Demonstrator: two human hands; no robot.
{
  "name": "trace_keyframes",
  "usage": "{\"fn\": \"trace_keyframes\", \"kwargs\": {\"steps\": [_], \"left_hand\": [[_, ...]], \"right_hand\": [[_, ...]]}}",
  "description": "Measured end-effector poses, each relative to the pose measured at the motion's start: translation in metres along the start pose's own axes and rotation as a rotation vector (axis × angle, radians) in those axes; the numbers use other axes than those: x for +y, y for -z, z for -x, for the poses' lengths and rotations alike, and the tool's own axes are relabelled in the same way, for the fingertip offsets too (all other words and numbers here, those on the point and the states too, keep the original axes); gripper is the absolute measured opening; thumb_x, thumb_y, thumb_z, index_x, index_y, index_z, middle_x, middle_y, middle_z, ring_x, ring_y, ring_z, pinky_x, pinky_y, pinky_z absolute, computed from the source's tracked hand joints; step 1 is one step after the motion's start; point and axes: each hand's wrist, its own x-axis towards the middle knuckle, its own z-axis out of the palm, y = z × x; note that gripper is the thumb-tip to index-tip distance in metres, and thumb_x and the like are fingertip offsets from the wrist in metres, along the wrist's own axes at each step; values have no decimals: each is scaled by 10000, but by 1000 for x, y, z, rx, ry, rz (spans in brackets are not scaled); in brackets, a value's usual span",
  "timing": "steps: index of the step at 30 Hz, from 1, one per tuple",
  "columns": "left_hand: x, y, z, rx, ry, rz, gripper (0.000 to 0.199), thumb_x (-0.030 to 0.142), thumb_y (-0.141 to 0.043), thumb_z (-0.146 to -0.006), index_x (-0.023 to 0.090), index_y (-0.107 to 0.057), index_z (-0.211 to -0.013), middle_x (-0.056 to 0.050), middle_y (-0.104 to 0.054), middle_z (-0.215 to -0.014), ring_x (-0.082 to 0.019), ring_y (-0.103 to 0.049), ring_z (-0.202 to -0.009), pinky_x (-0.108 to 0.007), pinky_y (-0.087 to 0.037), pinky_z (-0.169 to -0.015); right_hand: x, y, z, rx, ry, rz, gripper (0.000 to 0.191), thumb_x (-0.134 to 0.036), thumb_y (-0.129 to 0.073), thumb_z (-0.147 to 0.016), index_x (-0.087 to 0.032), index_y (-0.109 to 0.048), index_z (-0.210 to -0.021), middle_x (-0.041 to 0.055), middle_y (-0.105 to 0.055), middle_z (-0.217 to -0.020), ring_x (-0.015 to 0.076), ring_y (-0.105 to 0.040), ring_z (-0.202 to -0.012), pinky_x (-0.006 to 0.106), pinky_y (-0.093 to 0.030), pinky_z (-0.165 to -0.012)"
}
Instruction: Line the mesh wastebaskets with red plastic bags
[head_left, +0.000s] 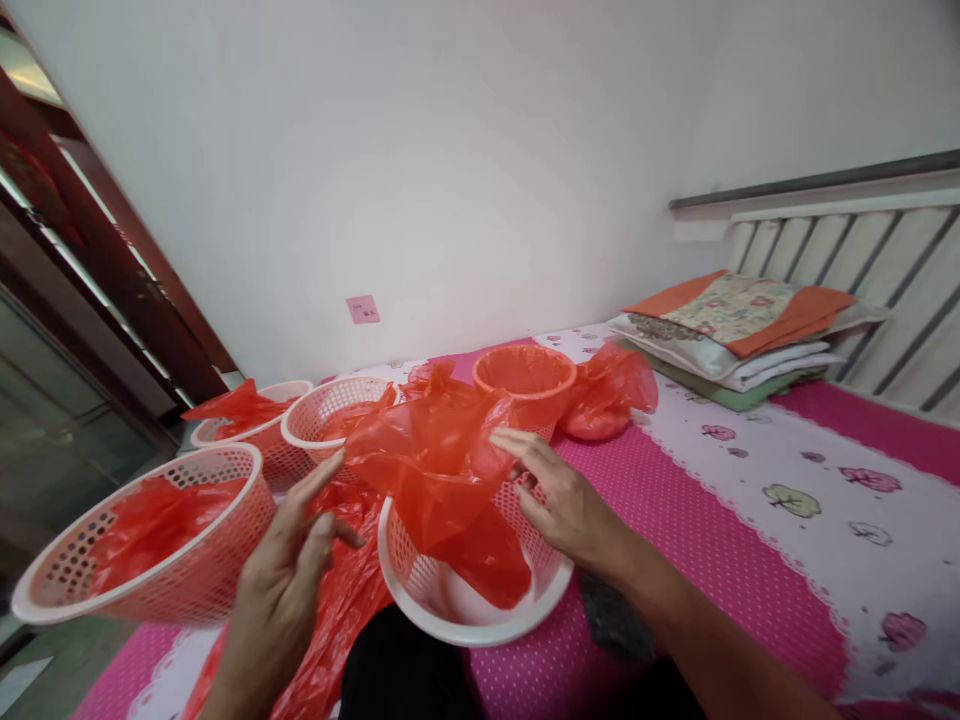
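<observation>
A thin red plastic bag [442,450] hangs into a pink-white perforated plastic basket [480,632], its wide mouth billowing above the far rim. My left hand [289,565] is left of the basket, fingers apart and stretched toward the bag, holding nothing. On the other side, my right hand [559,495] is over the basket's right rim, its fingers extended at the bag's edge; whether they touch the film I cannot tell. No grip shows in that hand. Loose red bags [349,590] lie crumpled between my left hand and the basket.
Baskets with red bags in them stand left: a large near one [259,500], a far one [285,388] and another [296,430]. Behind is a bag-lined basket [525,400] beside a bunched red bag [600,405]. Folded bedding [735,320] lies right on the bed [720,540].
</observation>
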Motion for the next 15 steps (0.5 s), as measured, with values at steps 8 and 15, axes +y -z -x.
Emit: {"fn": "trace_keyframes", "kwargs": {"steps": [8,15], "left_hand": [[-2,-26,-26,-387,-291,-236,390,303,-527,-965,262,-620,-1341,-53,-698,-1084,-158,-678,-786,-313,-565,-806],[-17,-5,31,-241,-479,-295,200,341,-514,-1013,247,-689,-1039,-57,-744,-1039,-166,-759,-866,-213,-607,-749]], "right_hand": [[-12,-4,5,-208,7,69,193,-83,-491,-967,-203,-639,-992,31,-654,-914,174,-636,-859,314,-517,-789],[-40,6,47,-172,13,201,167,-197,-485,-1024,-201,-636,-953,57,-665,-913,188,-638,-845,313,-537,-775]]}}
